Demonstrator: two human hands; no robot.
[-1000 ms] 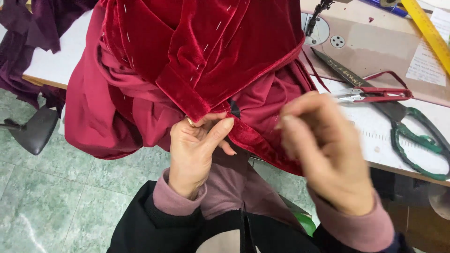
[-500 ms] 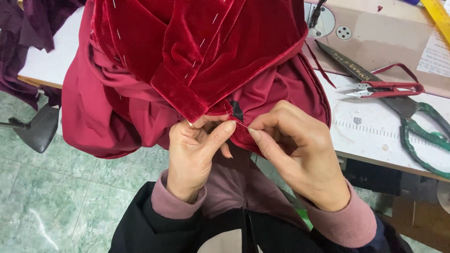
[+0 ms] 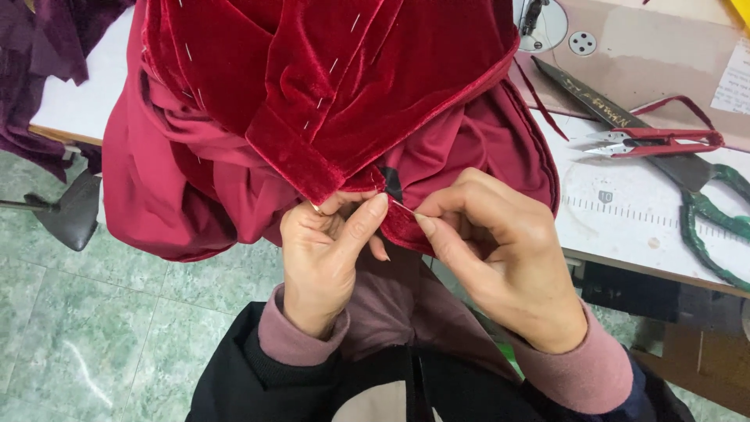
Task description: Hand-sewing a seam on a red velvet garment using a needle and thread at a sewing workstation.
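Observation:
A dark red velvet garment (image 3: 328,101) with several pins stuck in it hangs over the table edge toward me. My left hand (image 3: 324,250) pinches its lower hem, thumb pressed on the fabric beside a small black tab (image 3: 391,184). My right hand (image 3: 500,258) holds a thin needle (image 3: 404,207) between thumb and forefinger, its tip at the hem right beside my left thumb. Both hands meet at the same spot on the hem.
Red thread snips (image 3: 656,142) and large green-handled shears (image 3: 695,195) lie on the white table (image 3: 625,211) to the right. A sewing machine base (image 3: 625,47) sits behind them. Purple cloth (image 3: 39,62) hangs at far left over a chair (image 3: 70,211) and green tiled floor.
My right hand has come in from the right and down to the hem, bringing the needle against the fabric. My left hand has kept its pinch on the hem.

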